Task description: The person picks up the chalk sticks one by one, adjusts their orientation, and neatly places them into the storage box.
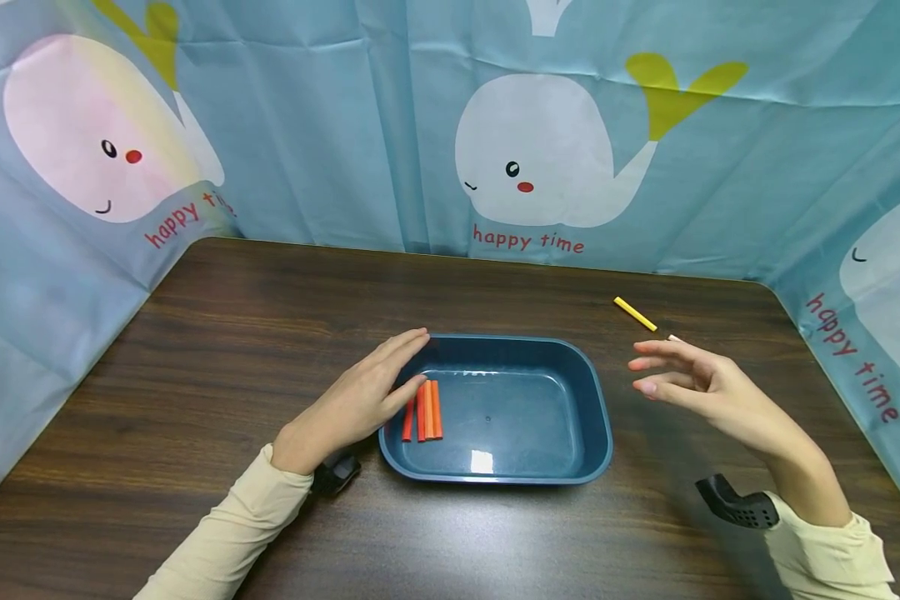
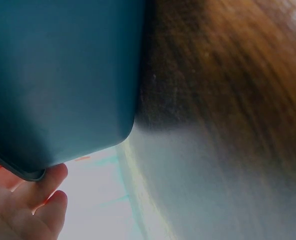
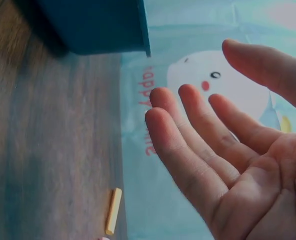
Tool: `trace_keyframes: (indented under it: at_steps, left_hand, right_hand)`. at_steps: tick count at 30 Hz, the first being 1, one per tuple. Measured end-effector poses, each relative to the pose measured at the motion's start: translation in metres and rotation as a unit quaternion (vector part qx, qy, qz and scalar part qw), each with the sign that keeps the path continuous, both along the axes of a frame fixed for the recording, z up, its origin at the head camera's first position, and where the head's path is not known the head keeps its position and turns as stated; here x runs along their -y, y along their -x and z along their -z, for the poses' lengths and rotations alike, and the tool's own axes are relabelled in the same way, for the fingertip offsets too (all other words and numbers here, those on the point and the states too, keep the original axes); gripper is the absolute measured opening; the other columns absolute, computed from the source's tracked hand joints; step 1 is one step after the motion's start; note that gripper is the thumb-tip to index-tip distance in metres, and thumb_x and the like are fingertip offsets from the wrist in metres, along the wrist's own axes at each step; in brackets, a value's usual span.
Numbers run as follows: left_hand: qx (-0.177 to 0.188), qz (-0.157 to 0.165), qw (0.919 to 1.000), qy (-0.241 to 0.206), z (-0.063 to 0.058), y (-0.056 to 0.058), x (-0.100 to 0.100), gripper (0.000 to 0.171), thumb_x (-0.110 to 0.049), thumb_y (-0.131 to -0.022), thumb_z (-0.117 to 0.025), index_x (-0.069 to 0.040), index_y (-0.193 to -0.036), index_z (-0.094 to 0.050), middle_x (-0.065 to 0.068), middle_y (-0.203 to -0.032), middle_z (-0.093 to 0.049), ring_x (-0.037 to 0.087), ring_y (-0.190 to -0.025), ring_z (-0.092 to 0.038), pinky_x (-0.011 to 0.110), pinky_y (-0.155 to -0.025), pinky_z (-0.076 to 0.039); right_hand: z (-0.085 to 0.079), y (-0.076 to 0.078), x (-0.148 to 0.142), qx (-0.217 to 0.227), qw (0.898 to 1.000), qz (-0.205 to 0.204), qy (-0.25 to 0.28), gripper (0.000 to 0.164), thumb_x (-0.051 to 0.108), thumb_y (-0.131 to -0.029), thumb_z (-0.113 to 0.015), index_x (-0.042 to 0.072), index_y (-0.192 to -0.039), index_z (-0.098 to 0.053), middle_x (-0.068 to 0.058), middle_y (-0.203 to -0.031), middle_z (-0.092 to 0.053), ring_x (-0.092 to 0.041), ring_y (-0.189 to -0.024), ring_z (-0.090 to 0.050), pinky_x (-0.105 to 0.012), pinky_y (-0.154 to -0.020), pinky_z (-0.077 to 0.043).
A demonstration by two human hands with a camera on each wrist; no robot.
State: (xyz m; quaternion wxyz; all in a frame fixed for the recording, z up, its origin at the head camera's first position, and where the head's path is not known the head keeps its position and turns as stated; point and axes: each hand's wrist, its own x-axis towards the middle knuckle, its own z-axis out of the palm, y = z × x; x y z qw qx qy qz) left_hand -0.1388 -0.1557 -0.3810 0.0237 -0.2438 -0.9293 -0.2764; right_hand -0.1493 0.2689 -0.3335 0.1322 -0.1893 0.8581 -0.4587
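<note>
A blue plastic tray (image 1: 495, 482) stands on the table. My left hand (image 1: 352, 404) holds its left rim, thumb over the inside and fingers at the outer edge; the left wrist view shows fingers (image 2: 47, 187) against the tray's outer wall (image 2: 72, 85). Several red and orange chalk-like sticks (image 1: 431, 410) lie side by side at the tray's left end, partly hidden by the left thumb. To the right of the tray my right hand (image 1: 701, 387) hovers with fingers loosely spread, holding nothing. Beyond it lies a yellow stick (image 1: 635, 314), also seen in the right wrist view.
The tip of a white stick (image 1: 673, 338) shows behind the right hand, mostly hidden. The dark wooden table (image 1: 270, 292) meets a light-blue whale-print curtain (image 1: 307, 125) at its back and sides.
</note>
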Motion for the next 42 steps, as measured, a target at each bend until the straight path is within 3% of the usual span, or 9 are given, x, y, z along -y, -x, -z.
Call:
trace_keyframes:
  at_steps: [9,20,31,34,42]
  left_hand:
    - [0.005,-0.001,1.0,0.002,0.0,-0.001,0.0,0.06,-0.024,-0.099,-0.062,-0.004,-0.151,-0.04,0.013,-0.158,-0.037,0.029,-0.144,-0.041,0.05,-0.113,-0.04]
    - [-0.001,-0.005,1.0,0.001,0.002,-0.002,0.001,0.06,-0.022,-0.099,-0.063,-0.004,-0.151,-0.039,0.012,-0.158,-0.037,0.029,-0.143,-0.041,0.05,-0.113,-0.041]
    - [0.003,0.001,1.0,0.006,-0.002,0.0,-0.001,0.061,-0.023,-0.098,-0.063,-0.004,-0.151,-0.039,0.012,-0.158,-0.037,0.029,-0.143,-0.041,0.049,-0.114,-0.04]
    - [0.003,0.002,1.0,0.004,-0.002,0.001,-0.001,0.06,-0.022,-0.099,-0.062,-0.004,-0.151,-0.039,0.013,-0.158,-0.037,0.029,-0.144,-0.041,0.049,-0.114,-0.039]
    - [0.011,0.0,0.9999,0.003,-0.001,0.001,-0.001,0.06,-0.022,-0.099,-0.062,-0.003,-0.151,-0.038,0.013,-0.159,-0.036,0.03,-0.144,-0.04,0.05,-0.114,-0.039]
  right_hand:
    - [0.001,0.002,-0.016,-0.015,1.0,-0.002,-0.006,0.049,0.004,-0.097,-0.06,0.013,-0.144,-0.047,0.018,-0.123,-0.065,0.0,-0.107,-0.068,-0.016,-0.083,-0.055]
    - [0.009,0.01,-0.033,-0.046,0.997,0.0,-0.065,0.044,0.009,-0.095,-0.066,0.004,-0.137,-0.054,0.033,-0.131,-0.049,0.009,-0.106,-0.063,-0.014,-0.079,-0.054]
    - [0.009,0.014,-0.057,-0.039,0.987,0.05,-0.151,0.042,0.021,-0.093,-0.07,0.007,-0.131,-0.058,0.031,-0.112,-0.058,0.008,-0.098,-0.063,-0.017,-0.073,-0.053]
    - [0.012,0.017,-0.065,-0.042,0.986,0.058,-0.153,0.043,0.021,-0.092,-0.072,0.007,-0.13,-0.059,0.032,-0.111,-0.059,0.003,-0.097,-0.066,-0.015,-0.072,-0.052]
    - [0.023,0.026,-0.083,-0.033,0.985,0.071,-0.15,0.044,0.016,-0.09,-0.074,0.001,-0.128,-0.059,0.024,-0.102,-0.068,0.009,-0.092,-0.065,-0.014,-0.068,-0.052]
